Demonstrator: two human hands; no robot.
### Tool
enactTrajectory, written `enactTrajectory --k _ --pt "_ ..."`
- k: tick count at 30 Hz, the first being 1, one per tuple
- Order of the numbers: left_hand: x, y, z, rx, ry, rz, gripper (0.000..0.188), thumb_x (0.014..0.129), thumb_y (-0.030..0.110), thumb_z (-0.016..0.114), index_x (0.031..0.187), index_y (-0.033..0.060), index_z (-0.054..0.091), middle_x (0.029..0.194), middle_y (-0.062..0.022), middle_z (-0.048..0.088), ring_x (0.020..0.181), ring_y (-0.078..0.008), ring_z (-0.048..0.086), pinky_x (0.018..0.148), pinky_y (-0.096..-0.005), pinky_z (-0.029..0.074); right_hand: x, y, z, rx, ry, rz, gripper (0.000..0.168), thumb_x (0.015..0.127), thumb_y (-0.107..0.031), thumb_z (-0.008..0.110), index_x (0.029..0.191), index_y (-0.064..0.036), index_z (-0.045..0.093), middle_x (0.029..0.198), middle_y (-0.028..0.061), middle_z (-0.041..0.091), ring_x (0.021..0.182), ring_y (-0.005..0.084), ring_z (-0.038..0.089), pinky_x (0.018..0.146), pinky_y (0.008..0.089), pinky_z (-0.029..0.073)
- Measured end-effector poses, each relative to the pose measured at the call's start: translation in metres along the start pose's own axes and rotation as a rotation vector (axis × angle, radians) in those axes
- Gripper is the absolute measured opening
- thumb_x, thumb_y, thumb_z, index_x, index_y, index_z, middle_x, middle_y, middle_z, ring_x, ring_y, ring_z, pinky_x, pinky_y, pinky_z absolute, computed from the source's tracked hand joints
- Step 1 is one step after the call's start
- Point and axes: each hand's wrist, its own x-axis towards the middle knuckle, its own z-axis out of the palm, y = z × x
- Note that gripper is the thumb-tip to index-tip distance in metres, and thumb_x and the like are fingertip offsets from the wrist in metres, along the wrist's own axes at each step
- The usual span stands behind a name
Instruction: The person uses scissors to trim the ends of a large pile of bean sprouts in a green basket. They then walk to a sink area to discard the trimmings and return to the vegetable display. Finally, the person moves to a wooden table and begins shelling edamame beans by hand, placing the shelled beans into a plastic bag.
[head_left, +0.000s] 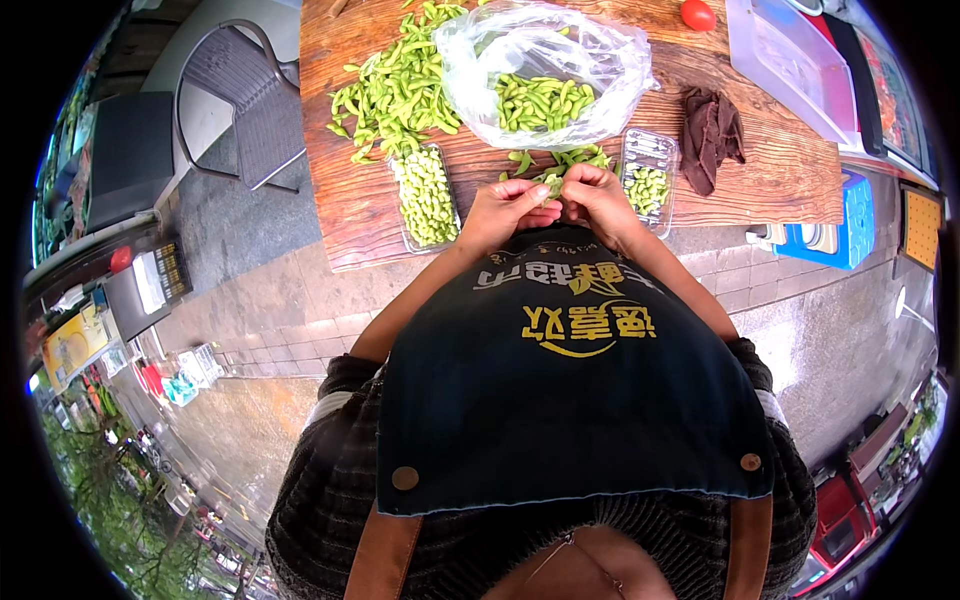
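Observation:
Above the table's near edge, my left hand (501, 216) and my right hand (602, 206) meet, both pinching a green soybean pod (553, 184). Left of them lies a clear plastic punnet (454, 196) filled with shelled green beans (424, 196). A second clear punnet (646, 148), on the right, is partly filled with beans (646, 189). Several loose pods (589, 156) rest just beyond my fingers. Farther back, an open clear plastic bag (626, 56) holds whole pods (541, 103). A large heap of pods (409, 86) spreads left of the bag.
A crumpled brown cloth (711, 139) lies on the wooden table (784, 184), right of the second punnet. A red tomato (698, 14) and a translucent plastic bin (795, 64) sit farther back. Beyond the left edge stands a woven chair (251, 105); a blue plastic object (856, 217) is at right.

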Motion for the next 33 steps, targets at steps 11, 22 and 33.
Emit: enactTrajectory --k 11,22,33 --pt "0.004 -0.010 -0.008 0.767 0.163 0.242 0.016 0.080 0.017 0.059 0.075 0.0024 0.058 0.058 -0.0021 0.056 0.051 -0.0070 0.050 0.047 -0.0238 0.039 0.001 -0.001 0.004 -0.819 -0.026 -0.526 0.009 0.077 -0.009 0.065 0.084 -0.005 0.061 0.058 0.0003 0.050 0.051 0.0060 0.045 0.047 0.0237 0.039" --pt "-0.003 -0.004 -0.011 0.369 -0.030 0.106 0.014 0.087 0.020 0.055 0.088 0.0056 0.057 0.067 0.0028 0.055 0.057 -0.0033 0.047 0.052 -0.0165 0.037 -0.007 -0.004 0.002 -0.339 -0.141 -0.166 0.013 0.083 -0.010 0.060 0.092 -0.001 0.065 0.073 0.0026 0.062 0.061 0.0066 0.056 0.058 0.0195 0.049" --pt "-0.004 -0.013 -0.019 0.166 0.004 0.081 0.013 0.086 0.009 0.054 0.094 -0.0010 0.057 0.080 -0.0077 0.064 0.065 -0.0098 0.059 0.060 -0.0207 0.049 0.008 0.010 -0.014 -0.737 0.186 -0.344 0.012 0.078 -0.008 0.063 0.089 -0.005 0.066 0.076 0.0056 0.064 0.059 0.0094 0.057 0.053 0.0228 0.047"
